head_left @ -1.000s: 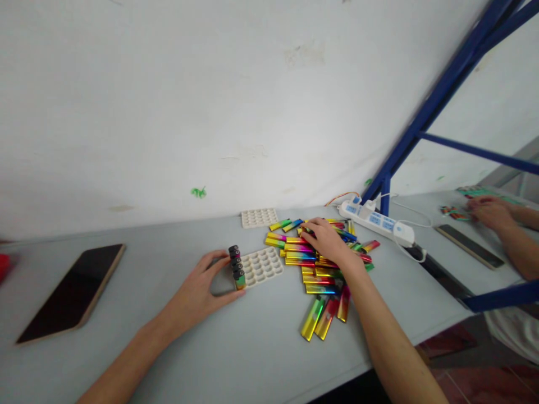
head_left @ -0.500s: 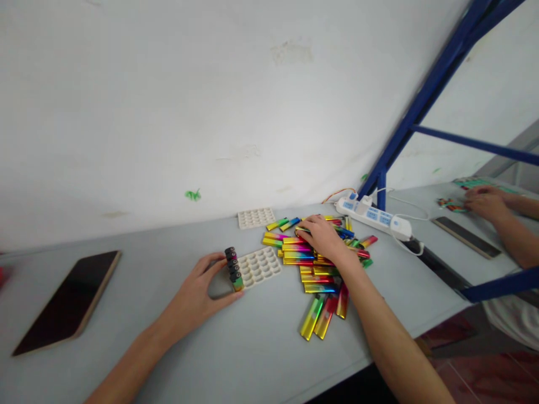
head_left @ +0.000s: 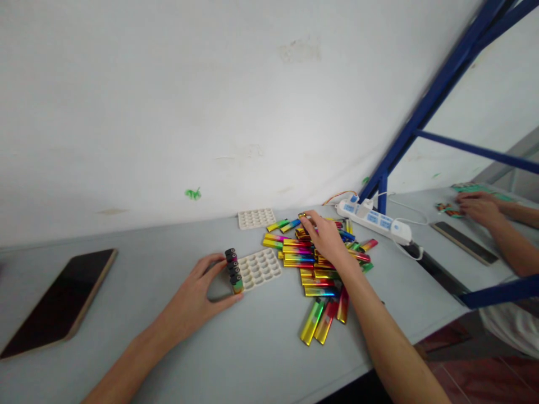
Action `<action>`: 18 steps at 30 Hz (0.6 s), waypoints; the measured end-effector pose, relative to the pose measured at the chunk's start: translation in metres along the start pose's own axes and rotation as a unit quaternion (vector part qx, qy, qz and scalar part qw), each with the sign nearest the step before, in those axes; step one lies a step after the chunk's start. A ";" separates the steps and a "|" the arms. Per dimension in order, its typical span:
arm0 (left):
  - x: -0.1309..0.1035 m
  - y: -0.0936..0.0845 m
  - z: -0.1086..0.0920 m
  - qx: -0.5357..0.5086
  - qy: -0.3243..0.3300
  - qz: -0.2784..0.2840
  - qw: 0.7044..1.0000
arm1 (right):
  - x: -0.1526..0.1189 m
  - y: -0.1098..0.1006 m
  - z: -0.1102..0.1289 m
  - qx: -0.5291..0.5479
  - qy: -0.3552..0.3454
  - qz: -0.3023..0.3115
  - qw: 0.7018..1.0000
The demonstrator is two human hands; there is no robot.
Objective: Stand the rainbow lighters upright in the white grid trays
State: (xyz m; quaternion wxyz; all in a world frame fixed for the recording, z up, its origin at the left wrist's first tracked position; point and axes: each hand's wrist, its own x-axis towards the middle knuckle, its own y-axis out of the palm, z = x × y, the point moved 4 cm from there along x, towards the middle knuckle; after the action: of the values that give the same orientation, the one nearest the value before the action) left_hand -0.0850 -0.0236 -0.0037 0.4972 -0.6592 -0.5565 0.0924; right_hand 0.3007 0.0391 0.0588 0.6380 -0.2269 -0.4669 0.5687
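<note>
In the head view, your left hand (head_left: pixel 196 292) is partly open, its thumb and fingers curved around one row of upright black-topped pieces (head_left: pixel 237 285). You can count at least four tops in that row, at the left edge of the nearer white tray (head_left: pixel 261 267). Your right hand (head_left: pixel 327 235) pinches one shiny piece (head_left: pixel 302 215) between thumb and fingertips, above the upper left part of the pile of metallic pieces (head_left: pixel 298 257). The pile overlaps too much for you to count in full, but three pieces fan out at its near end and two lie side by side near the second white tray (head_left: pixel 256 218), by the wall.

On the tabletop (head_left: pixel 252 348) to your left lies one dark phone (head_left: pixel 63 303). To the right of the pile you have one white power strip (head_left: pixel 374 217), and beyond it one dark flat slab (head_left: pixel 463 242) near another person's two hands (head_left: pixel 480 207).
</note>
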 end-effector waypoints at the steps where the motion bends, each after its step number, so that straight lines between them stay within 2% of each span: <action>1: 0.000 0.000 0.001 0.002 -0.001 -0.001 1.000 | 0.000 -0.001 0.001 0.023 0.003 -0.014 1.000; 5: 0.000 0.000 0.000 0.001 0.013 -0.001 1.000 | -0.001 0.001 0.003 0.100 0.018 -0.037 0.994; 11: 0.002 -0.002 0.000 -0.002 0.009 0.001 1.000 | -0.003 0.017 0.009 0.187 0.036 -0.018 0.981; 15: 0.003 -0.003 -0.001 -0.005 -0.006 0.012 1.000 | -0.003 0.019 0.019 0.257 0.045 -0.039 0.965; 18: 0.003 -0.004 -0.003 -0.013 -0.009 0.017 1.000 | -0.003 0.020 0.027 0.298 0.071 -0.017 0.952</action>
State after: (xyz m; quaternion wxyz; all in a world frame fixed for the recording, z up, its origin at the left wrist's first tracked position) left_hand -0.0846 -0.0229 0.0019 0.4822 -0.6740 -0.5508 0.0994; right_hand 0.2677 0.0347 0.0542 0.7178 -0.0578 -0.2338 0.6533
